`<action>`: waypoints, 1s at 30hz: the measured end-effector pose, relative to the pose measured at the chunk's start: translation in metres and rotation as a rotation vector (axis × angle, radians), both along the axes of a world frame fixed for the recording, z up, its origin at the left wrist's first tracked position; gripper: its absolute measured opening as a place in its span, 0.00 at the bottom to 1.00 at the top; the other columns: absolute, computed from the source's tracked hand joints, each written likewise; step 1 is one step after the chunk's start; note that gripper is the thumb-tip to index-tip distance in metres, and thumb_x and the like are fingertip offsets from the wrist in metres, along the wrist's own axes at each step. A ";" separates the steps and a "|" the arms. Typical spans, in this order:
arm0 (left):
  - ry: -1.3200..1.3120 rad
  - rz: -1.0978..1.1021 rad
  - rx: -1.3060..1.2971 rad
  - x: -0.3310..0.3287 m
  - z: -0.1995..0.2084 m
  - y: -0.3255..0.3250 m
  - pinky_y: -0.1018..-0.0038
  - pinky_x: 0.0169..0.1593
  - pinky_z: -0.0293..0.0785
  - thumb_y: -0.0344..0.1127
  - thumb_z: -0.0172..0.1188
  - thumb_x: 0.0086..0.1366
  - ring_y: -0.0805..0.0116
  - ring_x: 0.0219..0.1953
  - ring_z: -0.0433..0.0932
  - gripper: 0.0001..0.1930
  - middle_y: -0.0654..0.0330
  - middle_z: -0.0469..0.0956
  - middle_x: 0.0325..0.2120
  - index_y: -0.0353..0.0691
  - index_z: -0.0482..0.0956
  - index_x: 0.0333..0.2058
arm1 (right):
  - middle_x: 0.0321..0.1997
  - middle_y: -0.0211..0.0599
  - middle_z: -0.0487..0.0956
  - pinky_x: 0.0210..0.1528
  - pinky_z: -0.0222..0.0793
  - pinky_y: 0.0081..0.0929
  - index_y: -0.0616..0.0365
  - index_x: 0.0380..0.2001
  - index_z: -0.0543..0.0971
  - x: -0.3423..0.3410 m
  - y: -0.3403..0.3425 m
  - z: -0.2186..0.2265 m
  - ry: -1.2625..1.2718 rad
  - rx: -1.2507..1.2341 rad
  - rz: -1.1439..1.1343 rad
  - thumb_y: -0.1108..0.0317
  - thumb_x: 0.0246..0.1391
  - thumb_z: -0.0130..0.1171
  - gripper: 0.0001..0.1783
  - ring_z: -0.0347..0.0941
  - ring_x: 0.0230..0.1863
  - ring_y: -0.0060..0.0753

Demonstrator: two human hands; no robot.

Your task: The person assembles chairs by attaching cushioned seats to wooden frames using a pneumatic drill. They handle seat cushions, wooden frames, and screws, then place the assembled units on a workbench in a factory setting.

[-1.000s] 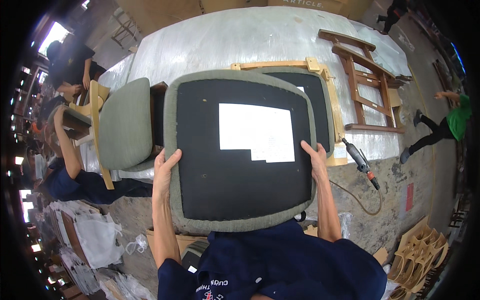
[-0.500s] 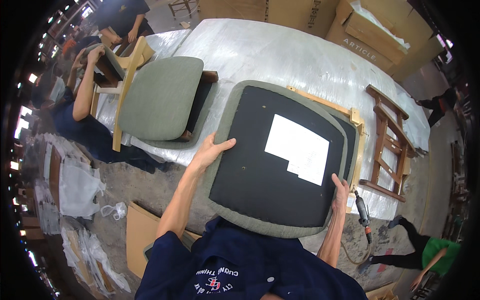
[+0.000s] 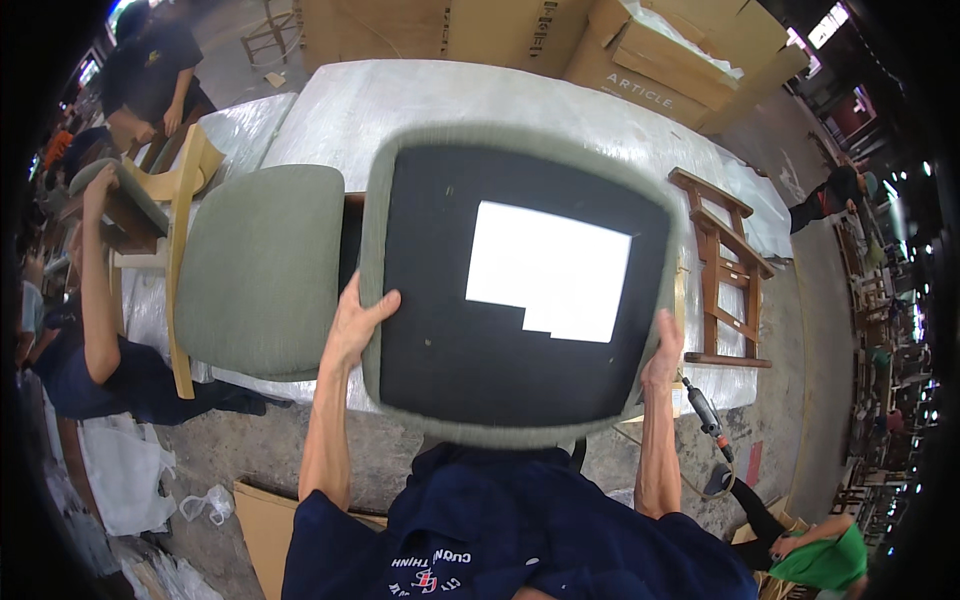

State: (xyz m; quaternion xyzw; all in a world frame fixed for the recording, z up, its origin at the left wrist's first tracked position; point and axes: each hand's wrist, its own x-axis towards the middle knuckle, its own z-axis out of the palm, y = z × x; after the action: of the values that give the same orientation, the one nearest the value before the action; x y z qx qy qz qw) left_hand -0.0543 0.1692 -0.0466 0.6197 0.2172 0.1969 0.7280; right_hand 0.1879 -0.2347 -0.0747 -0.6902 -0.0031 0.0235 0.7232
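An upholstered chair seat (image 3: 435, 260) hangs upright before me, held between my two hands. Its black underside faces me, edged in grey-green fabric, with white paper sheets (image 3: 550, 265) on it. My left hand (image 3: 358, 325) grips the left edge, thumb lying over the black backing. On the opposite edge is my right hand (image 3: 663, 350), its fingers mostly hidden behind the seat. Left of it, a second grey-green seat (image 3: 260, 265) lies fabric side up on the table by a pale wooden frame (image 3: 183, 270).
Plastic film covers the table (image 3: 400, 90). A brown wooden chair frame (image 3: 725, 270) lies at its right, with an air tool (image 3: 707, 412) and hose near the edge. Cardboard boxes (image 3: 660, 60) stand behind. A co-worker's arm (image 3: 97, 290) holds a chair part at left; a person in green (image 3: 825, 555) is lower right.
The seat in my hands has risen and looks squarer to me, its edge blurred by motion. My view has shifted, so the table and the other seat appear farther left.
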 end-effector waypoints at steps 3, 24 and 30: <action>-0.152 -0.021 0.333 0.051 0.030 0.026 0.65 0.63 0.69 0.45 0.74 0.58 0.60 0.57 0.75 0.41 0.51 0.77 0.53 0.32 0.66 0.64 | 0.61 0.42 0.76 0.67 0.63 0.34 0.67 0.61 0.70 0.037 0.006 0.042 -0.148 0.435 0.108 0.36 0.69 0.41 0.40 0.71 0.62 0.37; -0.209 0.336 -0.216 0.504 -0.005 0.078 0.54 0.66 0.66 0.32 0.61 0.63 0.41 0.69 0.57 0.42 0.37 0.60 0.66 0.29 0.48 0.71 | 0.70 0.48 0.67 0.63 0.69 0.54 0.59 0.69 0.64 0.325 0.125 -0.027 0.476 0.469 0.831 0.36 0.63 0.49 0.43 0.66 0.68 0.56; 0.180 0.193 0.109 0.419 -0.091 0.027 0.60 0.64 0.68 0.35 0.65 0.63 0.55 0.63 0.70 0.33 0.44 0.67 0.63 0.28 0.65 0.64 | 0.56 0.44 0.81 0.53 0.76 0.31 0.63 0.58 0.78 0.248 0.079 -0.081 0.209 -0.442 1.291 0.55 0.54 0.72 0.32 0.79 0.51 0.30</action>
State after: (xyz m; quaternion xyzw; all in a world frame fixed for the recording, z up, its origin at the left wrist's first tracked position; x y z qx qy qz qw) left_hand 0.3643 0.1962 -0.1378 0.6495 0.3293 0.2213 0.6486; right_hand 0.4354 -0.1555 -0.1556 -0.6755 -0.3390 0.5161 0.4030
